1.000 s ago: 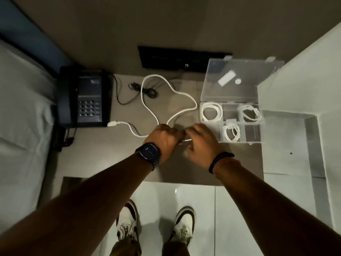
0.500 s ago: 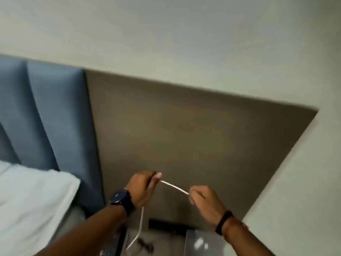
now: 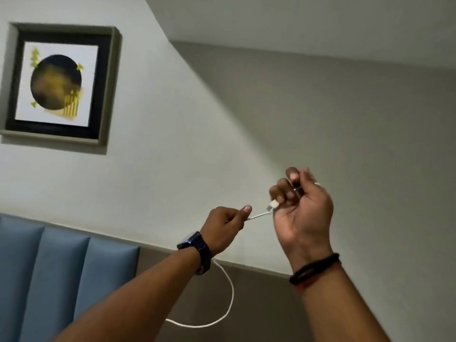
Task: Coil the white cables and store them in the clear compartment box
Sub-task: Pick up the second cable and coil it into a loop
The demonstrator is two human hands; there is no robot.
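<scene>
While the view tips up at the wall, neither the box nor any worktop shows, only one white cable (image 3: 259,215) held up in the middle of the frame. The left hand (image 3: 225,227), a watch (image 3: 195,248) on its wrist, pinches the cable between thumb and curled fingers. The right hand (image 3: 302,213), just to its right and a little higher, curls its fingers over the cable's end, and the white plug (image 3: 274,205) shows at the fingertips. A short stretch runs taut between the two hands, and that seems the reason for the hold: one hand anchors the plug end and the other feeds the cable under tension, so turns can wind evenly round the right fingers. A strand seems to cross those fingers, but blur hides whether a first turn is made. The rest drops behind the left wrist and hangs in a slack loop toward the lower middle, its far end out of view. Raised like this, the slack probably hangs free rather than snagging. A framed picture (image 3: 59,82) hangs at upper left, and a blue headboard (image 3: 49,267) fills the lower left.
</scene>
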